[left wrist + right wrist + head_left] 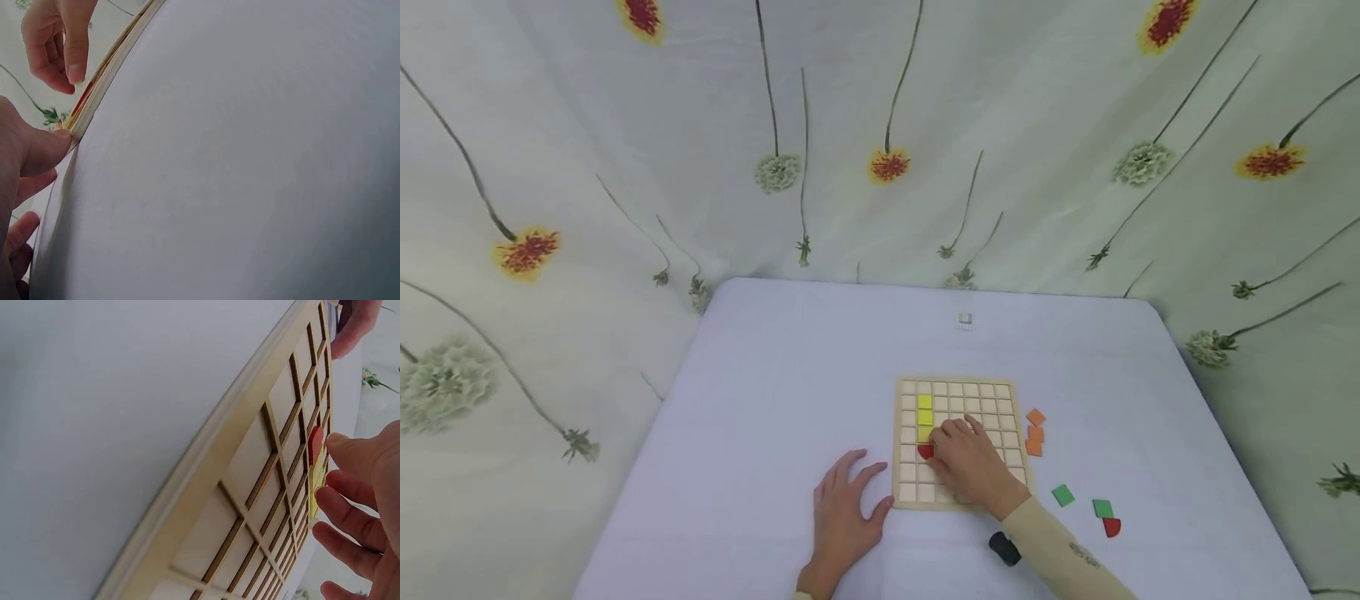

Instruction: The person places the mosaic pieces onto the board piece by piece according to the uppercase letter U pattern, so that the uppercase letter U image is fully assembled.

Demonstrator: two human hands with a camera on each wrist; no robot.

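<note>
A square wooden grid board [898,442] lies on the white-covered table. In one of its columns, several yellow tiles [925,417] run in a line, with a rounded red piece [925,451] at the near end. My right hand [966,458] is over the board; in the right wrist view its thumb [353,456] is right at the red piece [315,445] and its other fingers are loosely bent beside the yellow tiles, pinching nothing. My left hand [846,508] is spread beside the board's near left corner, its thumb tip at the edge, holding nothing.
Orange tiles [1035,433] lie along the board's right side. Nearer are two green tiles [1063,495] and a red rounded piece [1112,527]. A black object [1004,549] sits by the right sleeve. A small white patterned item [965,322] is near the far edge, before a flowered cloth.
</note>
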